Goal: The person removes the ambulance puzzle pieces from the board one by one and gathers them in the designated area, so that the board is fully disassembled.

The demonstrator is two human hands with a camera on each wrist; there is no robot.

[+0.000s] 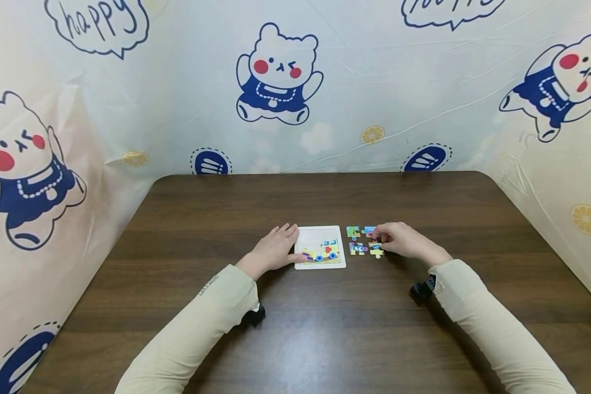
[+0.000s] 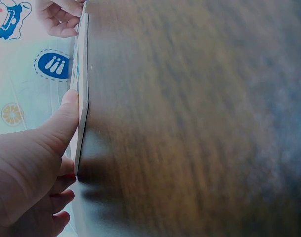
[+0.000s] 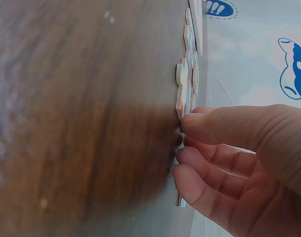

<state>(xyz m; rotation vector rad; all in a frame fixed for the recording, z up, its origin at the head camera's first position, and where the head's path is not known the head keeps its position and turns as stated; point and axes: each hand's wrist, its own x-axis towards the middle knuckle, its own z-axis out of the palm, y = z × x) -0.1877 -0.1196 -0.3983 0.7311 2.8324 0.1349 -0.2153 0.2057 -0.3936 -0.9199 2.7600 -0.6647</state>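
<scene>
Head view: a white puzzle tray (image 1: 317, 234) lies flat near the middle of the table, with joined pieces (image 1: 329, 253) showing a colourful vehicle around its 5 o'clock. Just beside it, at 3 o'clock, four loose puzzle pieces (image 1: 358, 249) lie in two rough rows.

The left hand (image 1: 272, 249) rests on the tray's 9 o'clock side, thumb apart from its mostly straight fingers; in the left wrist view, the thumb presses the tray's edge. The right hand (image 1: 405, 239) is at 3 o'clock of the loose pieces, fingers bent and tips at the group's 1 o'clock piece; I cannot tell whether they pinch it.

Pale sleeves (image 1: 192, 334) come in from 7 and 5 o'clock, a dark device (image 1: 422, 291) at each wrist. Beneath is the brown wooden table (image 1: 335, 339); at 12 o'clock hangs a cloth (image 1: 177, 98) printed with bears.
</scene>
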